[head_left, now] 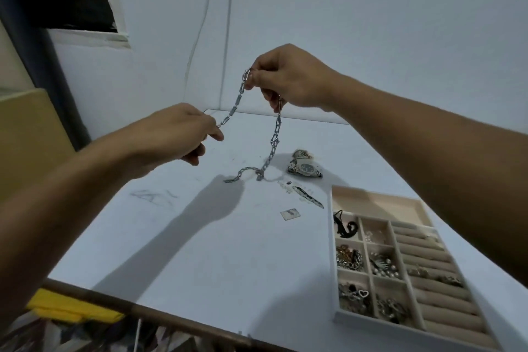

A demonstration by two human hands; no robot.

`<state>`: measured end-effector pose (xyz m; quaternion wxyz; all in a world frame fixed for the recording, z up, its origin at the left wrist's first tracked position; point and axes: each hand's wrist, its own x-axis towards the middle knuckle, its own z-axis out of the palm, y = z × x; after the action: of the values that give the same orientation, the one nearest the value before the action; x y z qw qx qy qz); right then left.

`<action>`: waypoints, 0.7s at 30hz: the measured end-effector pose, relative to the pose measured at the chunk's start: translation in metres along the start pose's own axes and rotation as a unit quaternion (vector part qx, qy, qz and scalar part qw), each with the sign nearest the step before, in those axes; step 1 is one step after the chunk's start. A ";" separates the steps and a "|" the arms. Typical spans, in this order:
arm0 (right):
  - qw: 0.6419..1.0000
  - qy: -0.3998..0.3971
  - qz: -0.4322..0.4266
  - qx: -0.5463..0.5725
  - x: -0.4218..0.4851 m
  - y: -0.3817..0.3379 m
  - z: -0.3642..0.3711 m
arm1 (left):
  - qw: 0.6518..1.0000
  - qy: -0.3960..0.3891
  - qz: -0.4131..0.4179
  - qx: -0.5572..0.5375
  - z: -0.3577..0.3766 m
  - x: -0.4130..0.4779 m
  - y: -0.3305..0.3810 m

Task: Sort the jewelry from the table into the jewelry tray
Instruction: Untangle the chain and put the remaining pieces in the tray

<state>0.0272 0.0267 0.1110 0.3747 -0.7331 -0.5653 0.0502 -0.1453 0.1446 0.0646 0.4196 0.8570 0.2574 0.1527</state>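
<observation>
**Chunky chain up in the air, tray waiting at the right edge**

Starting at the left: the left hand is up over the white table, thumb and fingers pinching one end of a silver chain with long flat metal links. From there the chain climbs to the right hand, which is higher up and closer to the far edge, fingertips pinched on the links. The rest drops out from under that hand straight down to the tabletop, and the tail lies curled on the table around the middle.

Just right of that tail there's a silver wristwatch with a dark face lying in a heap. Nearer than the watch sits a thin dark-and-silver strip-shaped piece, can't tell what it is, and a small flat square tag.

Over at the right edge is the beige divided jewelry tray: small square compartments holding mixed bits on its left side, padded ring rolls on its right.
</observation>
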 end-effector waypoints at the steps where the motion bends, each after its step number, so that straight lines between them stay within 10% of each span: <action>1: 1.000 0.002 -0.006 -0.014 -0.003 -0.004 -0.003 | 1.000 0.005 0.003 0.009 0.005 -0.003 0.004; 8: 0.998 0.026 -0.018 -0.059 -0.023 -0.021 -0.022 | 0.993 0.000 0.012 -0.119 0.024 -0.014 0.013; 14: 0.999 0.028 -0.020 -0.039 -0.039 -0.027 -0.027 | 0.877 -0.041 -0.040 -0.476 0.016 -0.016 0.014; 21: 0.999 0.025 -0.018 -0.032 -0.058 -0.030 -0.021 | 0.820 -0.018 -0.035 -0.572 0.021 -0.013 0.020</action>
<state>-0.0068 -0.0320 0.1238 0.3665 -0.7354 -0.5700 0.0068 -0.1402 0.1133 0.0677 0.8437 0.4564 0.1457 0.2421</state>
